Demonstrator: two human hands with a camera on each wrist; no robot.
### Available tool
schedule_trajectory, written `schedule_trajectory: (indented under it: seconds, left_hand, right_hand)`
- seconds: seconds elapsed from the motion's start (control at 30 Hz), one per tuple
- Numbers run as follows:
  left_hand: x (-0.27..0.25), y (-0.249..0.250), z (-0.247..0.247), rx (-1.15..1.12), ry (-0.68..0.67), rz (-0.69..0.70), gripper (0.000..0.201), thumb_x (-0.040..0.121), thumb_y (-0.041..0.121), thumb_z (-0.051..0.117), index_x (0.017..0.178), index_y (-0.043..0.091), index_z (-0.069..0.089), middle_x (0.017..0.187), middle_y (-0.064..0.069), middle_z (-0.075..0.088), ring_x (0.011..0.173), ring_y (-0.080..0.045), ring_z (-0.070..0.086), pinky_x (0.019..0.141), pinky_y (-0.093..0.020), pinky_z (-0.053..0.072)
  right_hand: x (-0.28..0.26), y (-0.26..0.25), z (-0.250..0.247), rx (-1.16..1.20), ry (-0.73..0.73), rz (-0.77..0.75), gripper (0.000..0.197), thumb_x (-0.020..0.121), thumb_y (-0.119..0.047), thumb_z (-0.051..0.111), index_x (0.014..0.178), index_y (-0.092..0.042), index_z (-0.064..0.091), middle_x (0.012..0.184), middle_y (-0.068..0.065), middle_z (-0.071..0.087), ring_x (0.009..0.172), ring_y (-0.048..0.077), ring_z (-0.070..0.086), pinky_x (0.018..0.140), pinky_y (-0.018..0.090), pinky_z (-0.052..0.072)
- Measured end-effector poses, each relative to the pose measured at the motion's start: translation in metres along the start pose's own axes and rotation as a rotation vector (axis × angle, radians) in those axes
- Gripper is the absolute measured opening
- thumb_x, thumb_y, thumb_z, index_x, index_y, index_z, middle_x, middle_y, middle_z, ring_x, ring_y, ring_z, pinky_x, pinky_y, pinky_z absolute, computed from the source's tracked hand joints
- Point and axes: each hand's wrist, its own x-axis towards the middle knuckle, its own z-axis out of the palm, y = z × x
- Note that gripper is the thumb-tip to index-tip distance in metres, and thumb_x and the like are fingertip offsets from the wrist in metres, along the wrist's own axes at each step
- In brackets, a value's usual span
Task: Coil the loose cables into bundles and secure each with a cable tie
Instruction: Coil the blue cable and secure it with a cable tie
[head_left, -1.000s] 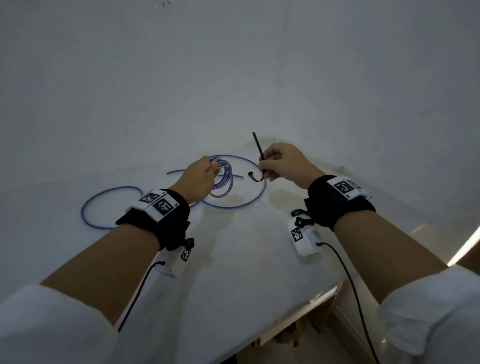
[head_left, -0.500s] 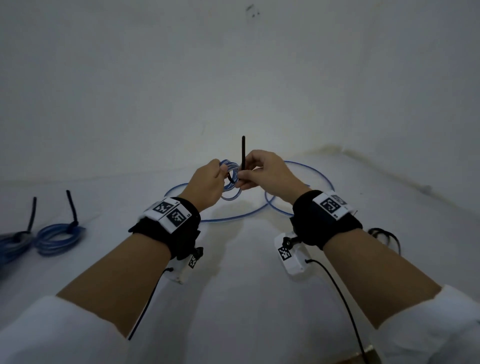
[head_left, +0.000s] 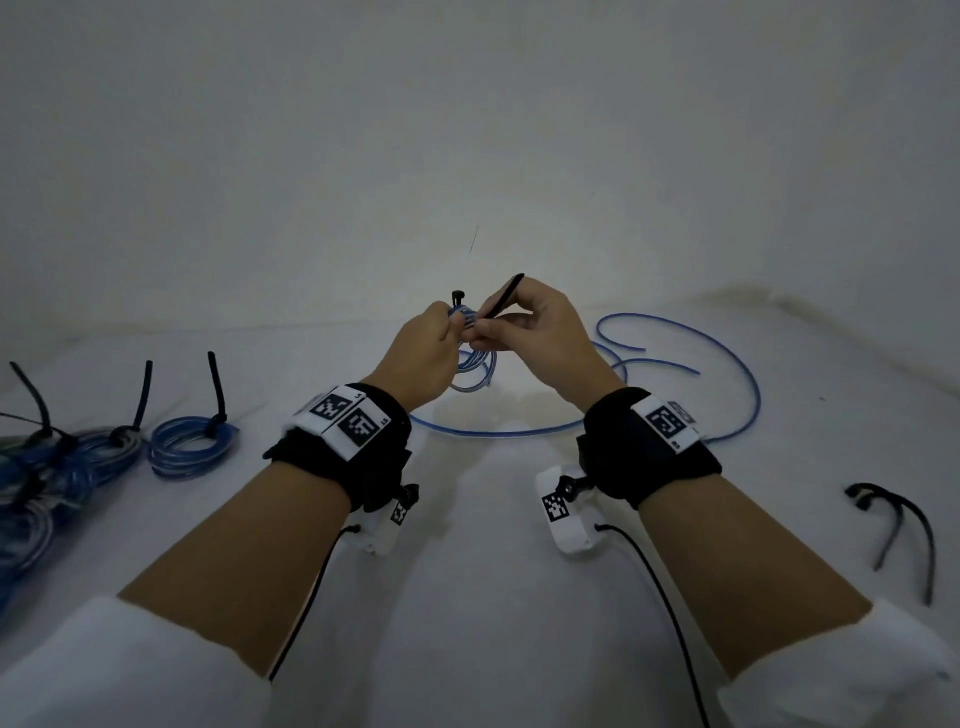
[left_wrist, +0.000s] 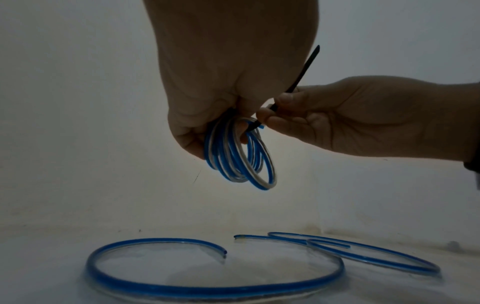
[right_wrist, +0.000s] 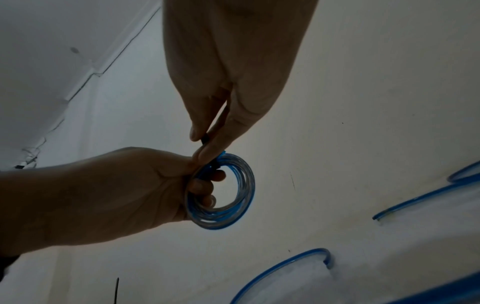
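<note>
The white table (head_left: 467, 597) bears everything. Tied blue bundles (head_left: 192, 447) lie at its left edge, loose blue cables (head_left: 727, 364) curve across its far right side, and spare black ties (head_left: 893, 519) lie near its right edge. Above the table's middle, the left hand (head_left: 423, 358) grips the blue coil (left_wrist: 239, 156), fingers curled through it. The right hand (head_left: 540, 338) pinches a black cable tie (head_left: 501, 301) against that coil
</note>
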Motion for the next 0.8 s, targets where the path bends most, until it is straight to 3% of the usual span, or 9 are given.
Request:
schedule_trajectory:
  seconds: [0.1, 0.2, 0.3, 0.43, 0.6, 0.8]
  left_hand:
    - [0.005, 0.0, -0.001, -0.029, 0.021, 0.023, 0.026, 0.101, 0.026, 0.029, 0.093, 0.006, 0.044, 0.074, 0.0, 0.048, 0.065, -0.016, 0.042, 0.056, -0.025, 0.032]
    - [0.011, 0.003, -0.002, -0.059, 0.049, 0.031, 0.025, 0.101, 0.027, 0.03, 0.094, 0.007, 0.044, 0.072, 0.004, 0.045, 0.062, -0.009, 0.041, 0.052, -0.016, 0.032]
    - [0.014, 0.004, -0.001, -0.045, 0.055, 0.06, 0.022, 0.101, 0.026, 0.03, 0.093, 0.009, 0.042, 0.071, 0.005, 0.044, 0.061, -0.009, 0.04, 0.054, -0.019, 0.031]
    - [0.017, -0.001, -0.001, -0.009, 0.087, 0.071, 0.017, 0.1, 0.024, 0.032, 0.093, 0.011, 0.039, 0.07, 0.006, 0.043, 0.061, -0.009, 0.04, 0.054, -0.024, 0.03]
    - [0.017, -0.008, -0.001, 0.028, 0.102, 0.08, 0.016, 0.1, 0.025, 0.032, 0.093, 0.012, 0.039, 0.071, 0.006, 0.044, 0.062, -0.008, 0.041, 0.054, -0.024, 0.029]
    - [0.014, -0.007, 0.002, 0.069, 0.079, 0.094, 0.019, 0.101, 0.025, 0.03, 0.094, 0.011, 0.04, 0.071, 0.005, 0.042, 0.062, -0.011, 0.039, 0.055, -0.028, 0.03]
  right_hand:
    - [0.004, 0.001, 0.0, 0.025, -0.002, -0.006, 0.006, 0.085, 0.004, 0.061, 0.09, 0.003, 0.057, 0.085, 0.018, 0.065, 0.072, 0.022, 0.07, 0.069, 0.028, 0.056]
    - [0.005, -0.001, 0.001, 0.077, -0.022, -0.006, 0.011, 0.092, -0.01, 0.055, 0.086, -0.002, 0.061, 0.085, 0.015, 0.066, 0.075, 0.026, 0.069, 0.071, 0.032, 0.057]
    - [0.007, 0.0, 0.001, 0.127, -0.018, -0.011, 0.022, 0.097, -0.016, 0.046, 0.083, -0.007, 0.061, 0.085, 0.011, 0.066, 0.066, 0.022, 0.067, 0.063, 0.029, 0.056]
    - [0.009, 0.007, 0.0, 0.151, 0.033, -0.031, 0.006, 0.093, -0.007, 0.053, 0.087, -0.008, 0.055, 0.081, 0.015, 0.061, 0.055, 0.017, 0.057, 0.054, 0.027, 0.049]
    - [0.013, 0.012, 0.001, 0.078, 0.059, 0.019, 0.01, 0.091, -0.003, 0.055, 0.088, -0.012, 0.056, 0.079, 0.021, 0.054, 0.045, 0.013, 0.046, 0.045, 0.021, 0.039]
    - [0.014, 0.017, 0.001, 0.077, 0.084, 0.05, 0.014, 0.093, -0.01, 0.055, 0.078, -0.009, 0.056, 0.065, 0.012, 0.054, 0.042, 0.012, 0.04, 0.042, 0.02, 0.034]
